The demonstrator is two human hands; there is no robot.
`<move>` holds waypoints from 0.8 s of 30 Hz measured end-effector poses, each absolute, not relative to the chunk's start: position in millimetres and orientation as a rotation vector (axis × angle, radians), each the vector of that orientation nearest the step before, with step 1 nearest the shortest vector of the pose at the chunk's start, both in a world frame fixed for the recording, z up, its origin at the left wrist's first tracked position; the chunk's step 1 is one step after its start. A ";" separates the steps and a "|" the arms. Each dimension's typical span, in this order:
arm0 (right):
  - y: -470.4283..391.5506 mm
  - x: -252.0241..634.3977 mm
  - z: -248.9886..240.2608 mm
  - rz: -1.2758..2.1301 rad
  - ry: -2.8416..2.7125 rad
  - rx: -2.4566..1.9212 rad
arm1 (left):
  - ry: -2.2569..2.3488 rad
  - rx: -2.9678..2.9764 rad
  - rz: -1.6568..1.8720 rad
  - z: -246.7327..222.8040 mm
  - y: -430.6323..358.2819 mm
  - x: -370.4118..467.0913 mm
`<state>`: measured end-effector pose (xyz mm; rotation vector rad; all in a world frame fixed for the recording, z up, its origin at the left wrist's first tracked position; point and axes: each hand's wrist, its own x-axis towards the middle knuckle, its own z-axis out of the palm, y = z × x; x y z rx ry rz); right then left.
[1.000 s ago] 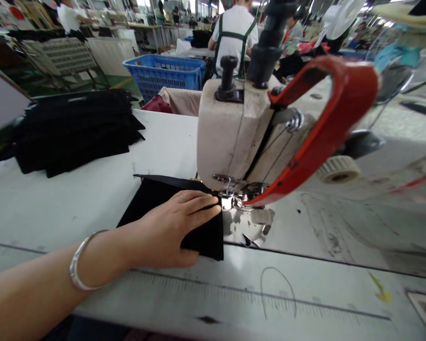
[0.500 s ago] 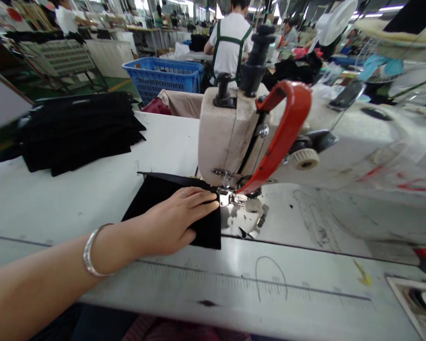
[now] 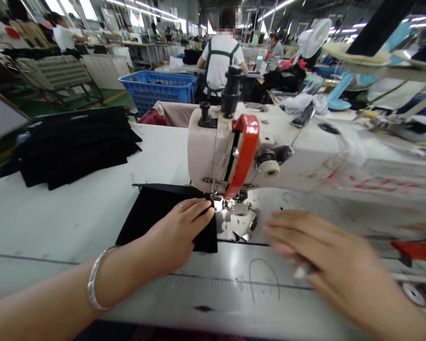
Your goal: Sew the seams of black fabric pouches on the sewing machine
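Observation:
My left hand, with a bracelet at the wrist, lies flat on a black fabric piece. Its outstretched fingertips press the cloth's right side, close beside the needle area of a white sewing machine. The cloth's far edge reaches the presser foot. Smeared by motion, my right hand hangs over the table right of the needle plate. Its fingers are curled, and a small pale object shows at the palm, too blurred to name. A red-orange lever guard fronts the machine head.
A stack of black fabric pieces lies on the left of the white table. Behind stand a blue plastic basket and a seated co-worker. Bobbins sit at the right edge. A ruler scale runs along the front.
My right hand has come into view from the right. The left hand stays on the black fabric by the needle. The camera view has tilted up and shifted a little.

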<state>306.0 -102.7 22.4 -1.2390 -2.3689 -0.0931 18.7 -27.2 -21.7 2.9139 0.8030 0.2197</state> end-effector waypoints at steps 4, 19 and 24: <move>-56.6 266.8 -4.1 -0.006 -2.575 -1.375 | 0.773 2.961 0.174 -21.5 -28.1 19.8; -38.5 251.0 -25.7 -0.005 -2.558 -1.600 | 0.737 2.889 0.226 -16.5 -17.6 16.7; -40.3 258.2 -24.1 0.083 -2.364 -1.458 | 0.735 2.858 0.249 -16.2 -16.3 14.0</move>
